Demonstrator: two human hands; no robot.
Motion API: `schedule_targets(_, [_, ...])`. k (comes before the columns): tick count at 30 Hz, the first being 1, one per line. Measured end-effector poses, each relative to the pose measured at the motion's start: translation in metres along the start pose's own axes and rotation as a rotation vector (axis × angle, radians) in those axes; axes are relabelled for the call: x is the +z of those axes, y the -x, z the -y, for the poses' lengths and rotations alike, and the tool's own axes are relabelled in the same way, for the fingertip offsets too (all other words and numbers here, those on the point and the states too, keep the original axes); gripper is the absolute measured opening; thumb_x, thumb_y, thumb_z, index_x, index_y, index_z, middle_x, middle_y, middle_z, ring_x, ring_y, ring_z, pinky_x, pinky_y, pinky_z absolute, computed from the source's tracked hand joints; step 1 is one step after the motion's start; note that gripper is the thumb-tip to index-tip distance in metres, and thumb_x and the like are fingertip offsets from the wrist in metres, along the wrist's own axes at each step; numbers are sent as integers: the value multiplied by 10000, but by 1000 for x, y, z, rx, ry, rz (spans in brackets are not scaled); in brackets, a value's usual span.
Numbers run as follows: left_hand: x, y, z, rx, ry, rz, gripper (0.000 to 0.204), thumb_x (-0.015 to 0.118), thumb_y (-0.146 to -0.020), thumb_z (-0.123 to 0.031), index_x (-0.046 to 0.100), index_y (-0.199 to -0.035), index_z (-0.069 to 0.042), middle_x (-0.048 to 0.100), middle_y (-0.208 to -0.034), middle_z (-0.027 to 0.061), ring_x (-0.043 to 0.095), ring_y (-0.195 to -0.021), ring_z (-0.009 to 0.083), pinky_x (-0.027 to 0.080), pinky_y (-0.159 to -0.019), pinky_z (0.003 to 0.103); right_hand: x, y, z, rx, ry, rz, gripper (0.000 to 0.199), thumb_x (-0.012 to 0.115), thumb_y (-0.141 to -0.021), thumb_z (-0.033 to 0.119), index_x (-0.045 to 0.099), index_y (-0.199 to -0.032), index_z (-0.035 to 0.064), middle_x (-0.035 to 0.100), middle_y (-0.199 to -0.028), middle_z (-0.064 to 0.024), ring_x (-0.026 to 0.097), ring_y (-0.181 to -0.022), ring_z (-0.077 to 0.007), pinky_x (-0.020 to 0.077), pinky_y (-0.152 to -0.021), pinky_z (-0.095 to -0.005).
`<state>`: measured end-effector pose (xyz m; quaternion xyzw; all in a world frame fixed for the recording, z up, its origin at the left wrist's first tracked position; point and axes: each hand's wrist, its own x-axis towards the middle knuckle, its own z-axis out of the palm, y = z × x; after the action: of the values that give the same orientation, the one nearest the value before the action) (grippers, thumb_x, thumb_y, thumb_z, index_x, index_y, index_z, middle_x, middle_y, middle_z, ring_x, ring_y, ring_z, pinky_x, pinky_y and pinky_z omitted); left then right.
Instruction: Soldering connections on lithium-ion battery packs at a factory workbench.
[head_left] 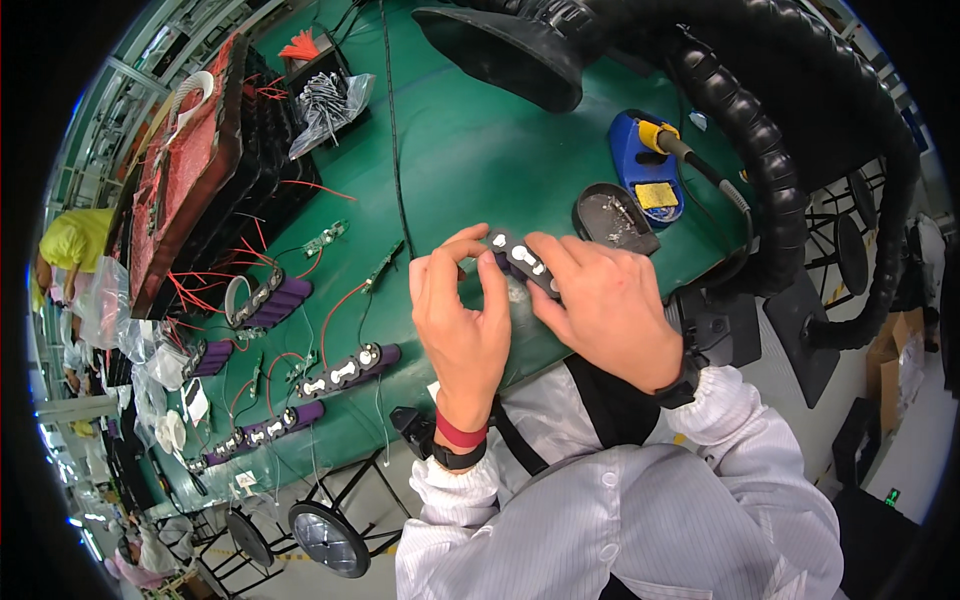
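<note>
Between my two hands, over the near edge of the green table, is a battery pack (524, 258) with a dark end plate and shiny metal connecting tabs. My right hand (612, 305) grips its right end, fingers along the top and thumb below. My left hand (455, 325) is closed at the pack's left end, thumb and forefinger meeting there; a bit of purple wrap shows beside them. Left of my hands lie more purple battery packs, one (348, 371) with wires attached and another (262, 430) nearer the edge. A narrow green circuit board (382, 266) lies close by, with a red wire.
A blue soldering iron stand (641, 165) and a dark solder tray (612, 216) stand beyond my right hand. A black fume hood (508, 52) hangs at the back. Black crates (235, 190) with red wires fill the left, near a box of metal parts (332, 104).
</note>
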<state>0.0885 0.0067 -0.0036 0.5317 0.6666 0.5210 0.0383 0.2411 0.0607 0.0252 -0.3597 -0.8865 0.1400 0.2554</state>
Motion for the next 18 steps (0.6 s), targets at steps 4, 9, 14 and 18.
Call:
schedule_targets(4, [-5, 0, 6, 30, -37, -10, 36, 674, -944, -37, 648, -965, -23, 800, -1101, 62, 523, -760, 157, 385, -641, 317, -12, -5, -12, -80, 119, 62, 392, 779, -861, 179, 661, -1224, 90, 648, -913, -39, 692, -888, -235, 516, -749, -372])
schedule_targets(9, [-19, 5, 1, -8, -43, 13, 31, 680, -939, -45, 652, -940, -32, 810, -1075, 47, 530, -735, 147, 372, -634, 309, -7, -15, -29, -117, 94, 38, 321, 733, -892, 126, 722, -1212, 148, 618, -980, -48, 622, -991, -247, 480, -880, -409])
schedule_targets(14, [-27, 7, -3, -5, -87, 45, 81, 679, -901, 19, 676, -980, 0, 790, -1050, 111, 642, -892, 272, 518, -772, 381, 2, -20, -35, -135, -105, 66, 327, 706, -913, 85, 715, -1239, 116, 640, -1053, -55, 617, -969, -286, 507, -866, -418])
schedule_targets(18, [-31, 10, 2, 2, -93, 24, 77, 691, -911, -5, 706, -984, -22, 772, -992, 62, 587, -812, 213, 433, -693, 353, 9, -29, -40, -211, -152, 85, 338, 710, -908, 66, 717, -1242, 116, 646, -1069, -54, 618, -949, -303, 520, -860, -422])
